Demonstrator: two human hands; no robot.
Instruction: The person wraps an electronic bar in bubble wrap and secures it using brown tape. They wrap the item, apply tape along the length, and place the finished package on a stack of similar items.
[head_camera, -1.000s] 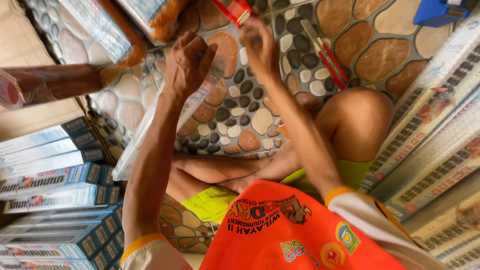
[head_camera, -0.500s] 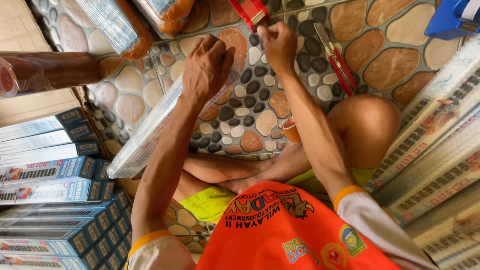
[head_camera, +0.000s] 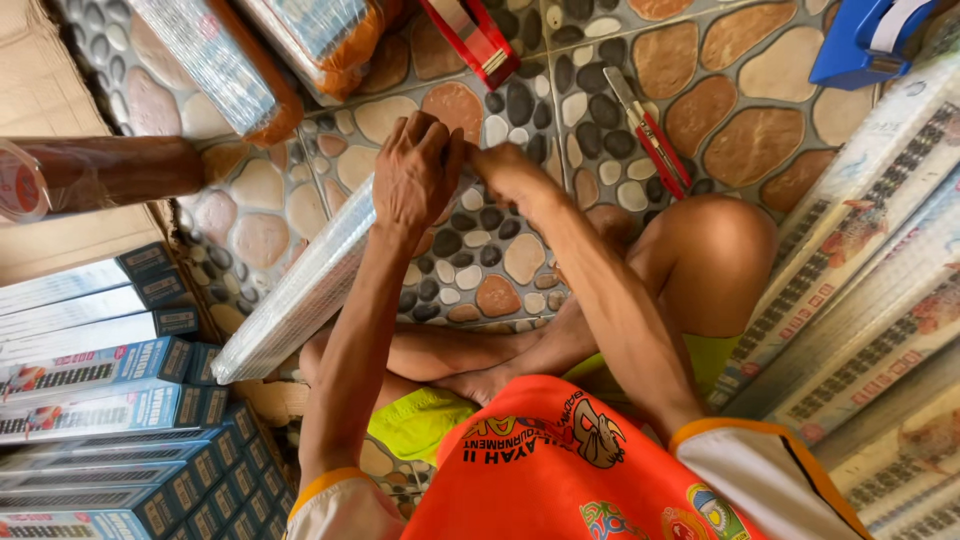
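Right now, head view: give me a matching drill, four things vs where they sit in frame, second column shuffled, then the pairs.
Things:
1. red tape dispenser
2. blue tape dispenser
3. red-handled utility knife
4. stack of blue boxes

Places:
A. top right corner
B. lower left, beside the left arm
C. on the pebble-pattern floor, right of the hands
D. top centre, above the hands

Pairs: 1-D, 2-A, 3-C, 4-B.

The left hand grips the clear-wrapped long pack; the right hand meets it at the pack's top end.
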